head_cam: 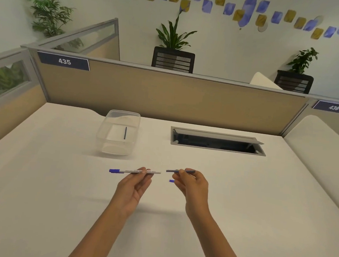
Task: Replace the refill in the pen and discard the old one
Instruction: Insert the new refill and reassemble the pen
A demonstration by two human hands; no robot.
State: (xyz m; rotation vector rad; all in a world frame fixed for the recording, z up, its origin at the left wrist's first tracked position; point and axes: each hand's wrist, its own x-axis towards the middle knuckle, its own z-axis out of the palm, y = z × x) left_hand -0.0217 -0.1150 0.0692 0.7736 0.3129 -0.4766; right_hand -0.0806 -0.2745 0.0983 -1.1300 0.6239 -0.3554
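My left hand (133, 186) pinches a white pen barrel (129, 171) with a blue cap on its left end, held level above the desk. My right hand (192, 187) pinches a thin dark blue refill (171, 171), also level, its left tip a short gap from the barrel's open right end. A small blue piece (171, 181) shows just below the refill, by my right fingers; whether it is held or lies on the desk I cannot tell. A clear plastic container (111, 148) stands farther back on the left, with another dark refill (125, 133) lying inside it.
The white desk (60, 191) spreads all around my hands. An open grey cable hatch (217, 141) is sunk in the desk at the back right. Tan partition panels (167, 96) close off the back and left sides.
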